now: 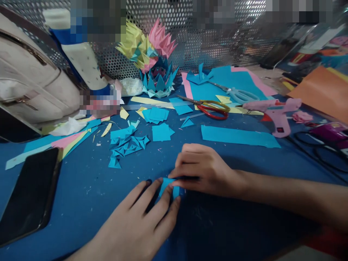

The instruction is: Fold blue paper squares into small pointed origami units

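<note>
A small piece of blue paper point(165, 185) lies on the blue tabletop in front of me. My left hand point(148, 214) rests on it with fingers spread and stretched out, pinning it down. From the right, my right hand point(202, 165) pinches the paper's upper right edge, its other fingers curled in. The fingers cover much of the sheet, so its folds are partly hidden. Beyond the hands are a pile of folded blue paper triangles point(127, 145), a few blue paper squares point(161, 132) and a long blue paper strip point(239, 137).
A black phone point(32, 192) lies at the left beside a white bag point(35, 72). Farther back are red-and-yellow scissors point(213, 108), light-blue scissors point(241, 95) and a pink glue gun point(277, 112). Folded paper flowers point(159, 78) stand by a perforated metal panel point(185, 43).
</note>
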`<state>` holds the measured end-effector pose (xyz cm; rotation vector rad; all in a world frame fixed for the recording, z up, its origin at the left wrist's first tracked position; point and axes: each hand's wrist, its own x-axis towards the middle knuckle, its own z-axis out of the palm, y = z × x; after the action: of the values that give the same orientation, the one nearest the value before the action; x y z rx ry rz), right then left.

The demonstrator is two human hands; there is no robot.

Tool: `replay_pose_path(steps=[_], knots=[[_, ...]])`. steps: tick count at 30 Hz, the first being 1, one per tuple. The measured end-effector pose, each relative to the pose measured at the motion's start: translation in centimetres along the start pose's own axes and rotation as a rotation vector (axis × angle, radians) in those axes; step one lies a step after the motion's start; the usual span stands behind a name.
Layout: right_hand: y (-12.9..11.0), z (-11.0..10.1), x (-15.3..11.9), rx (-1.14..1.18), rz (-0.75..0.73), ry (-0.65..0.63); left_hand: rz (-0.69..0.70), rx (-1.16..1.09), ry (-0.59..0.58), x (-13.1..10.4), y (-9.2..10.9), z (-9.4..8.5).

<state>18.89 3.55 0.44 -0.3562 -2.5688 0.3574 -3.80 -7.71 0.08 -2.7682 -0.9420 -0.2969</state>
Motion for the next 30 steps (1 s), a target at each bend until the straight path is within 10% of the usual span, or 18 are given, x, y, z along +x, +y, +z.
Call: replay_pose_path(steps=[30], knots=[[0.39, -0.16, 0.27, 0.095, -0.145, -0.088, 0.003, -0.070, 0.050, 0.67, -0.86, -0.84]])
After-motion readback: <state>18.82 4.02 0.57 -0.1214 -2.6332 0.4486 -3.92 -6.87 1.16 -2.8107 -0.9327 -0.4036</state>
